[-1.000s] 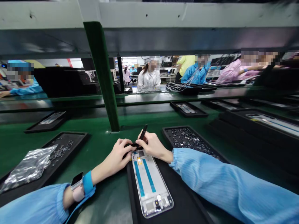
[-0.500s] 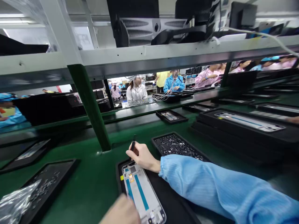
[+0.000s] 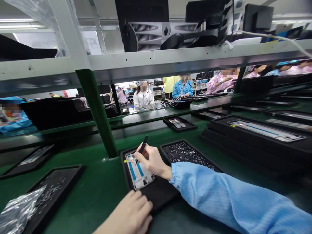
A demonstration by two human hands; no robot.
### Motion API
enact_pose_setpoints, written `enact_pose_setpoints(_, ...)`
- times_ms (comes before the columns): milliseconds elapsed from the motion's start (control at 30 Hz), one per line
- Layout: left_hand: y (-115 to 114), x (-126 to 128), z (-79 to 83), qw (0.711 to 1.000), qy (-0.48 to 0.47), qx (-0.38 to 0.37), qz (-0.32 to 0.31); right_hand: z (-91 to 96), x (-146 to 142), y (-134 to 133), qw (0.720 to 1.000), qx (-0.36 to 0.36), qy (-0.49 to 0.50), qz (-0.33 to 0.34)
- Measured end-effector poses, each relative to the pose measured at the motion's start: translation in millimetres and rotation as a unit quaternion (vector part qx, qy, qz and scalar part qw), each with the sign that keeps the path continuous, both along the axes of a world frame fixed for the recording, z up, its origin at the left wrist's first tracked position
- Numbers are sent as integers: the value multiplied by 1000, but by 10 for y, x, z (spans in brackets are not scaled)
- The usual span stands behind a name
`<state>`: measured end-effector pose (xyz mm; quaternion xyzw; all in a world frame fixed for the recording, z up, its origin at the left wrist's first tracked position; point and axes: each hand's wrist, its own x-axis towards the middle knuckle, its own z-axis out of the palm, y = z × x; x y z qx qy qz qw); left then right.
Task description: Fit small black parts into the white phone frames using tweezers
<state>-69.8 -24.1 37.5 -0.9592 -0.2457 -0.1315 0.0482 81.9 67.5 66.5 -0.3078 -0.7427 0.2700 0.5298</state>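
My right hand (image 3: 153,161) is closed in a pinch round black tweezers (image 3: 143,145), their thin tip pointing down over a phone frame (image 3: 139,175). This silvery frame carries two blue strips and a yellow tab, and it lies in a black tray (image 3: 161,195). My right fingers hide part of its right side. At the near left edge of that tray rests my left hand (image 3: 133,213), back up, fingers loosely bent and holding nothing that shows; its fingertips are partly hidden. Just beyond my right wrist is a black tray of small loose parts (image 3: 187,152).
A second parts tray (image 3: 53,191) with a clear plastic bag (image 3: 20,208) lies at left. Stacked black trays (image 3: 253,143) stand at right, a phone frame on top. A green post (image 3: 97,113) rises ahead under a shelf (image 3: 151,66). Co-workers sit beyond.
The tray with the phone frame has slid away from me. My right hand has come down and nearer, tweezers now over the frame's blue strips. The left hand has shifted slightly right, off the frame.
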Motion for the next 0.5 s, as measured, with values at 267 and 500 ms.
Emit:
enact_pose_setpoints(267, 952, -95, 78, 979, 25, 35, 199, -75, -16, 19, 998, 47, -50, -12)
enact_pose_setpoints(500, 1776, -100, 33, 958, -11, 42, 284, -117, -19, 37, 998, 23, -52, 7)
